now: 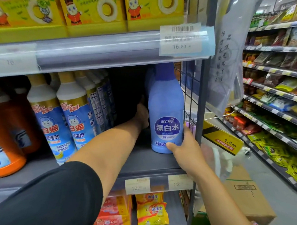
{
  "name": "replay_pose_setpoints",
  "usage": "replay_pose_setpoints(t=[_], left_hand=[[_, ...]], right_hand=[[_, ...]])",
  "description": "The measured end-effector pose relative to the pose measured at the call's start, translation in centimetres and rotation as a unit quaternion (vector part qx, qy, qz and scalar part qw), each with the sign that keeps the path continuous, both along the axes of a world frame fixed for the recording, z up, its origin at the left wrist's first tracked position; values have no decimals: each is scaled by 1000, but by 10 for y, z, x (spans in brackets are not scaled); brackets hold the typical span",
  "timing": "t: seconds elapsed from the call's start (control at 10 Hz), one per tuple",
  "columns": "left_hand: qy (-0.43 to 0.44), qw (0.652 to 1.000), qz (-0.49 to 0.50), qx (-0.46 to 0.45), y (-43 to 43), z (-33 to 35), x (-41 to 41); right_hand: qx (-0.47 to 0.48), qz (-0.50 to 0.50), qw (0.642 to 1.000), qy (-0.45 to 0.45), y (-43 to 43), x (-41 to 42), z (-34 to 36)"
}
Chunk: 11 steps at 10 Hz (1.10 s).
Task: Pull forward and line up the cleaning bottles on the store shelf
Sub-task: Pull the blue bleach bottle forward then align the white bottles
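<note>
A blue bleach bottle (165, 111) stands upright at the front right of the grey shelf (148, 164). My right hand (184, 148) grips its lower right side, thumb across the label's bottom. My left hand (141, 114) reaches deep into the dark gap left of that bottle; its fingers are hidden in shadow behind the bottle, so what they touch is unclear. To the left, white-and-blue cleaner bottles (73, 118) stand in rows running back from the front, and orange bottles (2, 139) sit at the far left.
The shelf above (95, 51) hangs low over the bottle tops and carries yellow boxes. A wire mesh side panel (187, 98) closes the shelf's right end. Soap packs (150, 211) lie on the shelf below. An aisle and a snack rack (276, 93) lie to the right.
</note>
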<state>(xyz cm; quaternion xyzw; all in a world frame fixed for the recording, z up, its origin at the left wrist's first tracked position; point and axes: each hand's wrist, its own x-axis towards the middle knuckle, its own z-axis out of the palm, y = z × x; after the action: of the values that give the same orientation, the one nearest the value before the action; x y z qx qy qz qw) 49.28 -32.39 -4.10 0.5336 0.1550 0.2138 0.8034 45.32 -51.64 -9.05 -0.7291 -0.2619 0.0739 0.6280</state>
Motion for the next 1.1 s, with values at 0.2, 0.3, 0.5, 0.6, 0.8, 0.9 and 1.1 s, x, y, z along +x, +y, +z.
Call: replay_pose_setpoints(t=[0.2, 0.3, 0.5, 0.6, 0.8, 0.9, 1.1], left_hand=[[15, 999, 8, -45, -4, 8, -13], [-70, 995, -17, -63, -19, 8, -31], [-77, 966, -50, 242, -41, -4, -102], [-6, 880, -83, 468, -48, -16, -125], [40, 846, -50, 530, -56, -21, -122], [61, 852, -55, 518, -60, -18, -117], [97, 845, -56, 524, -65, -14, -119]], right_hand=[[-3, 6, 1000, 3, -2, -2, 5], [16, 5, 1000, 15, -3, -3, 8], [48, 1, 999, 15, 0, -6, 15], [41, 2, 999, -25, 0, -4, 20], [8, 20, 997, -70, 0, 4, 24], [-5, 23, 997, -78, 1, 6, 23], [-34, 0, 996, -85, 3, 5, 23]])
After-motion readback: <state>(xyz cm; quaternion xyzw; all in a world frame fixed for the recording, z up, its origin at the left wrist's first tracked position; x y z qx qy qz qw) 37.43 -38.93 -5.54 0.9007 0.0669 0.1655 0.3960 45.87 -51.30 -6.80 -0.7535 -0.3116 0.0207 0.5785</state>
